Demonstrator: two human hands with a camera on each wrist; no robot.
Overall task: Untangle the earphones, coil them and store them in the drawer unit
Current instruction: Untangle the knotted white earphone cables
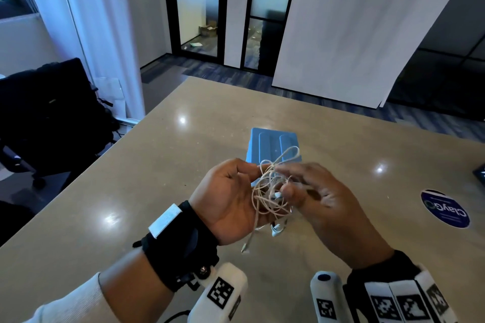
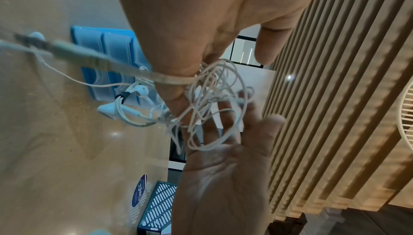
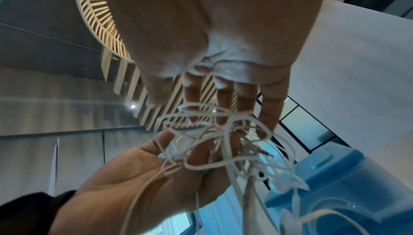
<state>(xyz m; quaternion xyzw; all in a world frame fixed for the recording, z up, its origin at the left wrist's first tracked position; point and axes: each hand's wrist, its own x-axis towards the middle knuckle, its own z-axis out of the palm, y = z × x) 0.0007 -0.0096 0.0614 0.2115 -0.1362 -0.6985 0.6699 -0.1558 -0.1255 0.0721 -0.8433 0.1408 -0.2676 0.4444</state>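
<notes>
The white earphones [image 1: 270, 191] are a tangled bunch held up over the table, between my two hands. My left hand [image 1: 236, 191] faces palm-up and grips the bunch, with its curled fingers and thumb pinching strands [image 2: 174, 86]. My right hand [image 1: 309, 186] is blurred; its fingers [image 3: 223, 97] are spread and fairly straight, reaching into the loops. Two earbuds [image 1: 277, 229] and the plug [image 1: 246, 248] dangle below the bunch. The blue drawer unit [image 1: 273, 144] stands on the table just beyond the hands, partly hidden by them.
The beige table [image 1: 157, 191] has its left edge close to my left forearm. A round dark sticker [image 1: 444, 208] lies at the right, with a patterned blue box [image 2: 156, 203] close by. A dark chair [image 1: 52, 113] stands off the table's left side.
</notes>
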